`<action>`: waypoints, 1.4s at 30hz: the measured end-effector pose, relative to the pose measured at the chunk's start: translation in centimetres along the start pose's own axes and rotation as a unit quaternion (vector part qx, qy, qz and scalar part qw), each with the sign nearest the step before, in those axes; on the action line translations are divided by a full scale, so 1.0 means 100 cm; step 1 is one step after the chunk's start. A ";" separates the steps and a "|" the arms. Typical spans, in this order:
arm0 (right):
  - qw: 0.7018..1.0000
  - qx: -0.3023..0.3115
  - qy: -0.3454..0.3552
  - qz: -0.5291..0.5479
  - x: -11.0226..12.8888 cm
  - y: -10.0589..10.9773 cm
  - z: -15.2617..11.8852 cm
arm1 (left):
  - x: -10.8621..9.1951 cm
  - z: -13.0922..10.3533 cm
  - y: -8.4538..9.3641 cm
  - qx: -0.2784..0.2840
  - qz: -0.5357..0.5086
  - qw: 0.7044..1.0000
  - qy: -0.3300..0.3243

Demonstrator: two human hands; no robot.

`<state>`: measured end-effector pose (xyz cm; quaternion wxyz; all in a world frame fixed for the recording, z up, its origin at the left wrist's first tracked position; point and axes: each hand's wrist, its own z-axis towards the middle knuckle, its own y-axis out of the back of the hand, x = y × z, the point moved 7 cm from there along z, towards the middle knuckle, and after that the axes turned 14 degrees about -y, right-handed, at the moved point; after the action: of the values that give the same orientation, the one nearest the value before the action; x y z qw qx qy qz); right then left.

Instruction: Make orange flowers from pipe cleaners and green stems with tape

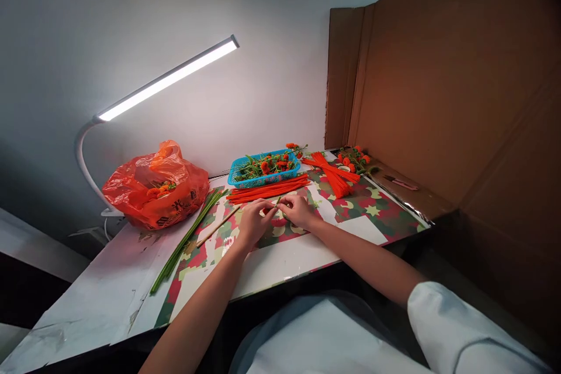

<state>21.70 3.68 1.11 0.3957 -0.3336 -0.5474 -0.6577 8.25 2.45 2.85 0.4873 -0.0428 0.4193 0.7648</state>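
My left hand [255, 221] and my right hand [298, 211] meet fingertip to fingertip just above the patterned table cover [372, 207]. Both are closed in a pinch on a short bit of green pipe cleaner [278, 201], most of which the fingers hide. Behind them lies a row of orange-red pipe cleaners [267, 189]. Left of my left hand rests a thin wooden stick [218, 227], and beyond it a bundle of long green pipe cleaners [186, 242].
A blue basket [231, 176] holds orange flowers with green stems. A tied orange bundle [335, 175], more flowers [353, 159] and a pink-handled cutter [401, 183] lie right. Left stand a red plastic bag [149, 204] and a lit lamp [169, 79]. Cardboard [438, 82] walls the right side.
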 end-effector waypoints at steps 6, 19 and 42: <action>0.998 0.028 0.046 0.026 0.005 0.001 -0.002 | 0.010 -0.002 -0.010 0.089 -0.118 0.988 0.043; 0.997 0.065 0.003 0.028 -0.002 -0.002 0.004 | 0.012 -0.005 -0.011 0.078 -0.141 0.985 0.063; 0.986 0.113 -0.008 0.125 -0.005 -0.009 0.005 | 0.025 -0.018 -0.022 0.104 -0.334 0.914 0.205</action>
<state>21.10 4.30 0.38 0.5051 -0.3579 -0.5753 -0.5346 8.04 3.32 -0.80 0.6192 -0.2852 0.5489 0.4837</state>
